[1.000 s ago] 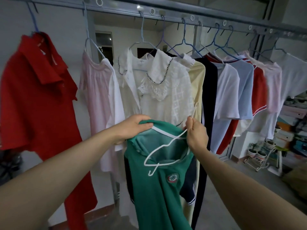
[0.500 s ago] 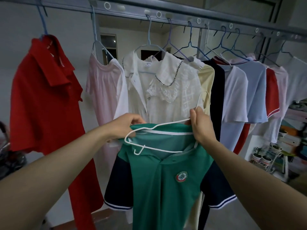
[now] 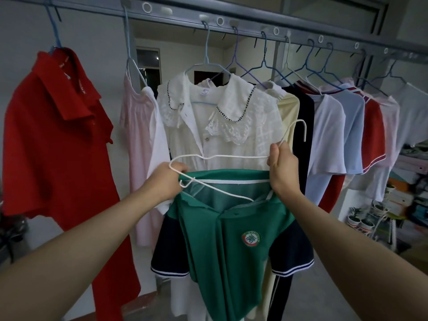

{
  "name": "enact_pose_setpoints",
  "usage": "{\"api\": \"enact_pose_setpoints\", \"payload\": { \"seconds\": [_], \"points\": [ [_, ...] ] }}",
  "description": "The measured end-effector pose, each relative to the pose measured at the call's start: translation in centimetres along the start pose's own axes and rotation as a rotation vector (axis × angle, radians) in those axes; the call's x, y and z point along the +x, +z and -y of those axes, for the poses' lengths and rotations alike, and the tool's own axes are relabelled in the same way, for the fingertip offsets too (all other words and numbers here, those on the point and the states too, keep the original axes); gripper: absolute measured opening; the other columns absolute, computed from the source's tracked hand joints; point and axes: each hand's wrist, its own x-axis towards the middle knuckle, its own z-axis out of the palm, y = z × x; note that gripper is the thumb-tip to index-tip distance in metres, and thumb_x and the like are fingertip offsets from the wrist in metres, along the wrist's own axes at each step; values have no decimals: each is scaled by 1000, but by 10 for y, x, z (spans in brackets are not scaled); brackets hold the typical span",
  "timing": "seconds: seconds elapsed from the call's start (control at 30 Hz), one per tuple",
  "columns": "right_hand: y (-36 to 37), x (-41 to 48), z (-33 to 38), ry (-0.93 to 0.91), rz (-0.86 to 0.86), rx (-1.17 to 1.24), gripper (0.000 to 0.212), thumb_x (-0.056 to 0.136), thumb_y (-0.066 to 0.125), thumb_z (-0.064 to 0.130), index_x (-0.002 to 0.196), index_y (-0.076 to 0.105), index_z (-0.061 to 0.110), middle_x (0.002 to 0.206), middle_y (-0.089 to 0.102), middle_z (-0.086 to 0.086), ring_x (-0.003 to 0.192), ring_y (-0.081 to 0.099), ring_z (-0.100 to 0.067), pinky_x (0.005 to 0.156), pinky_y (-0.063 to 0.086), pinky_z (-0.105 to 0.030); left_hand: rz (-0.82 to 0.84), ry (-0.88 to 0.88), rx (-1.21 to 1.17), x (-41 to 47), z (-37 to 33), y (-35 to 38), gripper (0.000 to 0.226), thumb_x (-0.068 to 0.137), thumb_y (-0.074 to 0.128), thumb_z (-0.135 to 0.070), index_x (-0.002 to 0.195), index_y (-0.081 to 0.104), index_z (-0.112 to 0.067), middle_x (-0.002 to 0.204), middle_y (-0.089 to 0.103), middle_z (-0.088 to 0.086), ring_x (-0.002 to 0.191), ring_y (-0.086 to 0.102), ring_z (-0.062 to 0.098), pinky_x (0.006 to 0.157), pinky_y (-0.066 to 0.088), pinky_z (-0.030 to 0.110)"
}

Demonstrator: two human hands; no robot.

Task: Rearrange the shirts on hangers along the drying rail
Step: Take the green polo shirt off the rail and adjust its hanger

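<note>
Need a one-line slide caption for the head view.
Left hand grips the green polo, right hand the white hanger, below the drying rail.

One view only: wide-angle camera on the head, facing forward. Row of hung shirts (image 3: 220, 144) at close range. Grey metal drying rail (image 3: 247, 25) crosses the frame top. Left forearm (image 3: 81, 239) and right forearm (image 3: 347, 239) enter from the lower corners.

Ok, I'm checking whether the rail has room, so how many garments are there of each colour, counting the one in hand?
Red shirts: 2
Pink shirts: 2
White shirts: 3
Cream shirt: 1
Navy garment: 1
Light blue shirt: 1
Green shirt, off the rail, with a white hanger: 1
Total: 11; the crowded right end is hard to separate.
</note>
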Motion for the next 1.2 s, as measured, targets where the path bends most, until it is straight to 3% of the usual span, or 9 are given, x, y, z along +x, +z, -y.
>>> {"api": "enact_pose_setpoints", "payload": {
  "seconds": [0.13,0.27,0.37,0.5,0.67,0.87,1.0,1.1,1.2],
  "points": [
    [-7,2,-3,-62,-6,-109,32,100,27,31,88,42,5,74,57,-18,65,53,-33,60,44,-46,-86,-160,-45,6,-3,-5,28,73,57,1,58,46,-21,67,56,3,66,53,22,48,35,26],
    [-13,2,-6,-74,-22,-173,25,100,27,29,87,39,11,71,54,-11,66,52,-32,60,42,-42,22,-504,-701,11,-13,-7,17,85,48,4,82,55,-11,74,57,10,65,59,24,55,57,31],
    [-13,0,-7,-83,5,-263,27,101,29,28,93,42,6,70,53,-11,66,52,-35,58,38,-40,40,-613,-938,10,-12,-8,25,83,39,9,82,52,-12,70,51,9,58,52,21,53,49,29],
    [-3,-5,-5,-104,8,-386,28,101,30,30,96,41,5,68,52,-13,66,53,-37,56,31,-35,-121,-503,-625,10,-10,-6,25,78,43,5,73,56,-15,68,55,8,66,53,26,57,43,30],
    [9,-9,-1,-162,17,-477,29,101,33,32,99,44,6,72,61,-17,66,56,-39,56,26,-34,-142,-346,-153,6,-9,-6,34,80,45,-2,108,62,-12,104,66,15,96,60,35,80,50,36],
    [24,-19,13,-163,53,-403,29,101,33,35,96,44,8,64,49,-5,59,48,-32,54,28,-33,-38,-316,-338,1,-37,-14,31,82,56,-11,113,49,-15,107,62,13,84,61,27,70,52,33],
    [32,-25,24,-168,69,-384,27,101,32,37,91,41,13,62,48,-3,57,45,-29,54,28,-33,184,-247,-682,-11,-61,-29,35,84,63,-43,106,49,-20,66,57,5,47,47,14,44,42,25],
    [30,-28,25,-198,83,-372,27,101,33,36,90,40,13,62,51,-5,59,50,-31,53,31,-33,-74,-190,-288,-8,-49,-41,35,96,43,-42,81,59,-14,62,53,-6,55,51,15,53,42,27],
    [30,-30,32,-268,90,-358,24,100,35,36,86,37,16,60,51,-4,56,45,-28,52,28,-33,-124,-87,-71,-4,-40,-39,25,91,54,-33,82,62,-11,83,64,2,79,62,21,73,49,36]
  ]
}}
